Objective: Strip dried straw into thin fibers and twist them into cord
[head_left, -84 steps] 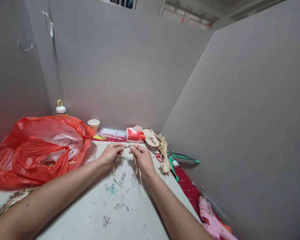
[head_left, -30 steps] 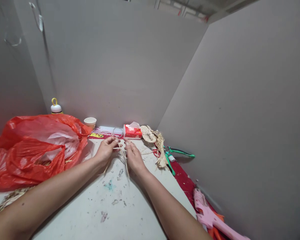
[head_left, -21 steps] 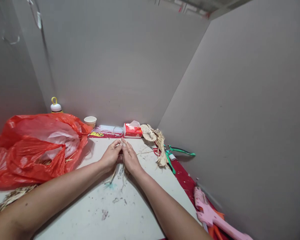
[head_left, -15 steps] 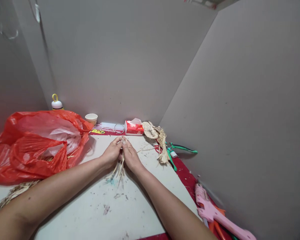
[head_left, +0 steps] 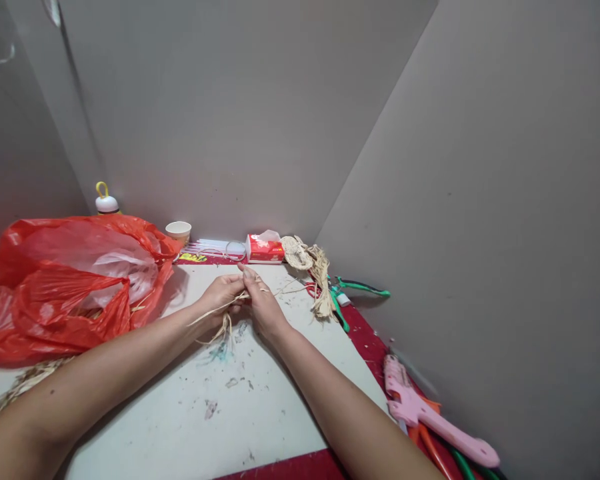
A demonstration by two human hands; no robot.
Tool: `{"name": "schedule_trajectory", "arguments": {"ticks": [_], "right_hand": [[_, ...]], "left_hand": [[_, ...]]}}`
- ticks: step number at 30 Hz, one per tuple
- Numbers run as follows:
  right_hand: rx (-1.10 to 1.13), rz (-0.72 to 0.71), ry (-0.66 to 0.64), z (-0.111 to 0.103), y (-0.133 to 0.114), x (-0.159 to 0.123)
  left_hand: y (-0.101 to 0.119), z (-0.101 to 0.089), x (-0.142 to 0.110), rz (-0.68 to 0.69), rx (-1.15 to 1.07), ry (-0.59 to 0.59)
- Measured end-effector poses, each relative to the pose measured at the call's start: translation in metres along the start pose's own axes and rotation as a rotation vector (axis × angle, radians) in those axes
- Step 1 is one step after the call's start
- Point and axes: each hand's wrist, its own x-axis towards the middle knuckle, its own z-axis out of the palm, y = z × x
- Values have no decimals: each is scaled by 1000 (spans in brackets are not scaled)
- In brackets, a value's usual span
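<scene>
Both my hands meet over the middle of a stained white board [head_left: 190,420]. My left hand [head_left: 221,294] is closed on thin tan straw strands [head_left: 219,319], whose loose ends hang and curl below it. My right hand [head_left: 261,301] pinches the same strands from the right, fingertips pressed against the left hand. One strand runs leftward across my left wrist.
A red plastic bag [head_left: 75,287] lies at the left with straw beneath it. A paper cup [head_left: 179,231], tissue pack [head_left: 264,248], woven straw bundle [head_left: 316,272], green-handled pliers [head_left: 353,293] and a pink glue gun [head_left: 425,417] sit along the back and right. Grey partition walls enclose the board.
My hands, earlier slightly apart with the strands stretched between them, have come together. The strands are now bunched under my left hand, and the view has tilted downward.
</scene>
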Motion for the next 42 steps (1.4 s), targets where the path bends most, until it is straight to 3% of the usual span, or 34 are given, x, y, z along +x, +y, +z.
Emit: {"name": "schedule_trajectory", "arguments": {"ticks": [7,14,18,22,27,33,37,42], "right_hand": [[-2,-137,55,-3,-5,1],[-156,-199,136,-8,-10,0],[-168,-181,103,-11,-11,1],[-173,-166,48,-11,-9,0],[-184,-145,-15,-9,-6,0],[-59,-87,-11,-14,-4,4],[-27,-123,35,-19,-8,8],[90,-187,193,-29,-18,12]], "left_hand": [[2,-1,2,24,-31,-43],[6,-2,-3,-71,-54,-128],[7,-3,-5,-148,78,-235],[4,-3,-4,-71,136,-312],[-4,-4,-2,-148,169,-246],[8,6,-9,79,299,-168],[13,10,-14,173,331,-167],[9,3,-12,151,413,-121]]}}
